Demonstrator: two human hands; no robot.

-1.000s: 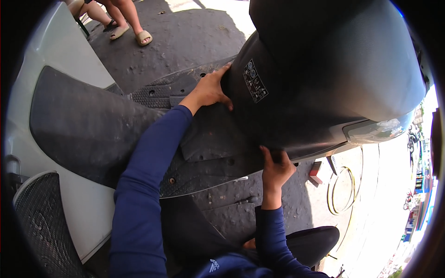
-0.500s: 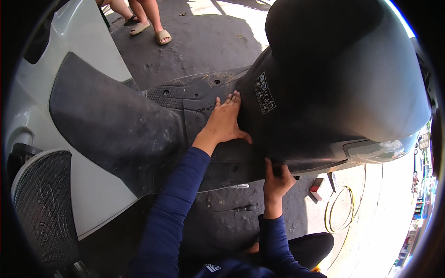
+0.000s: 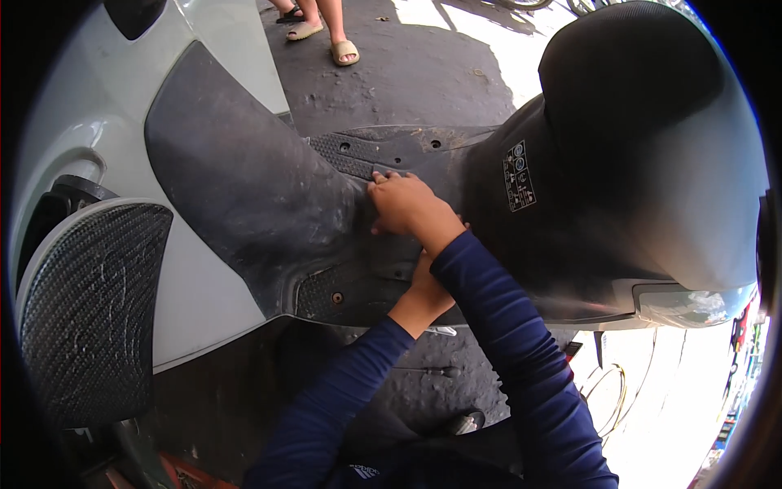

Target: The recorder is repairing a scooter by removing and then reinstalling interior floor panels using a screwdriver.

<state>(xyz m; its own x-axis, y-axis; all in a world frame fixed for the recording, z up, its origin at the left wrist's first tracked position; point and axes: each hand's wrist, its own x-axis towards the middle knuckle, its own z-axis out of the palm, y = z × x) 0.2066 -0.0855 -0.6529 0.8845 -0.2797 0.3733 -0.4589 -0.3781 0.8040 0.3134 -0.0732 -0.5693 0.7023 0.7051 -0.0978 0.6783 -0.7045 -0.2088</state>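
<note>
The scooter's black plastic footboard (image 3: 338, 297) stretches between the leg shield's dark inner panel (image 3: 244, 171) and the black body under the seat. On the footboard's raised middle rests my right hand (image 3: 403, 204), palm down, fingers spread and thumb apart. My left hand (image 3: 429, 285) lies nearer to me on the same footboard, partly under my right wrist and sleeve. Its fingers are mostly hidden, with only fingertips peeking past my right wrist. No tool shows in either hand. Bolt holes dot the footboard, and dirt marks its far edge.
The black seat (image 3: 635, 73) rises at right, above a pictogram label (image 3: 520, 175). A textured black pad with a pale rim (image 3: 94, 326) stands at near left. Another person's sandalled feet (image 3: 344, 53) are on the far ground. A yellowish hose (image 3: 619, 391) lies at near right.
My right hand has left the body's lower edge and crossed leftward onto the footboard. My left hand has moved nearer to me, under my right wrist. The view has shifted, moving the scooter rightward.
</note>
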